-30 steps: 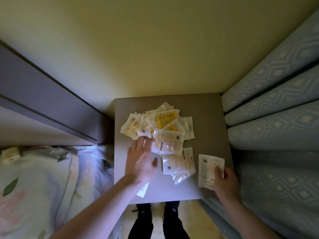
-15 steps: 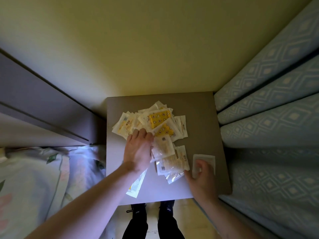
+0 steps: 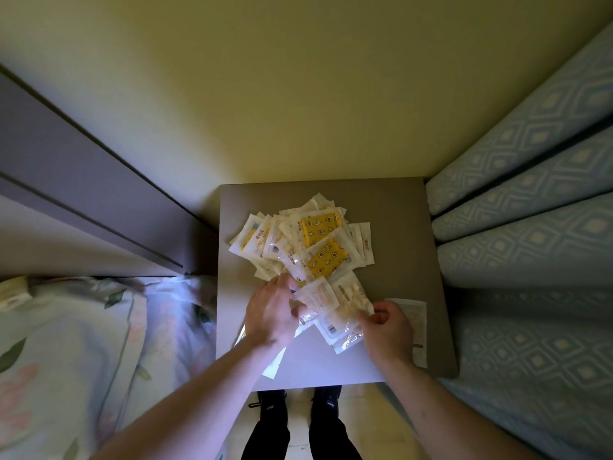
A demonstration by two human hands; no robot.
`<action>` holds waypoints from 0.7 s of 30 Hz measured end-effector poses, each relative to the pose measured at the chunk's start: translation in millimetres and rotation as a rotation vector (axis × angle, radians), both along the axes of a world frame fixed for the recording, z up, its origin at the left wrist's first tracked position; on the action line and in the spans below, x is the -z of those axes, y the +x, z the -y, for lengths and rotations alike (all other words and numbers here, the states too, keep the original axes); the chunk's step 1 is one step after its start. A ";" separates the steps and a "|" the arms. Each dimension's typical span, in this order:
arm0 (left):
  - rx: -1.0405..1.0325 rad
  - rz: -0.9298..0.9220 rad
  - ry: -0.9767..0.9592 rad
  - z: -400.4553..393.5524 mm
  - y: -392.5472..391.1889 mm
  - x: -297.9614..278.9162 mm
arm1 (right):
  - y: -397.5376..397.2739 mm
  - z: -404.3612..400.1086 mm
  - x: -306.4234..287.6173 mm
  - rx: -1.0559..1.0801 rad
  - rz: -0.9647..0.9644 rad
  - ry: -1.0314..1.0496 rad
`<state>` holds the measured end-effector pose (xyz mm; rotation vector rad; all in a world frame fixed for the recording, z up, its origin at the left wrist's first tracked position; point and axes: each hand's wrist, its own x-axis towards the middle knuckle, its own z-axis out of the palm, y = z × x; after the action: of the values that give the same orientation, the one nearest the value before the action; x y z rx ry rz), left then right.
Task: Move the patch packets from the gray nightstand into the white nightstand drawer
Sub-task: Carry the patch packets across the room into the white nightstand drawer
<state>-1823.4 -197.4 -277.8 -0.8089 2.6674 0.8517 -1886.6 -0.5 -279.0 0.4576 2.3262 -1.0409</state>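
Here, crinkly clear packets [image 3: 318,298], flat gray nightstand [image 3: 394,227]

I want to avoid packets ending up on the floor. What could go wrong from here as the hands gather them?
1. One packet under the left hand's wrist overhangs the gray nightstand's front edge and could slip off.
2. The right hand pinches only the corner of glossy clear packets; that grip may slide.
3. The loose pile could scatter if swept fast.
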 end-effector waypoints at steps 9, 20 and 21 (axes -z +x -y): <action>-0.127 -0.119 0.176 11.0 28.2 3.5 | -12.1 -23.9 -18.7 0.147 -0.033 -0.211; -0.585 -0.206 0.427 26.8 82.9 -22.5 | -36.7 -99.3 -25.5 -0.112 -0.114 0.093; -0.591 -0.172 0.410 27.5 87.8 -18.0 | -35.0 -101.8 -21.7 -0.148 -0.083 0.119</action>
<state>-1735.6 -224.9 -259.7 -1.4839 2.2599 1.5983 -1921.6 101.3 -257.3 0.2863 2.4635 -0.8706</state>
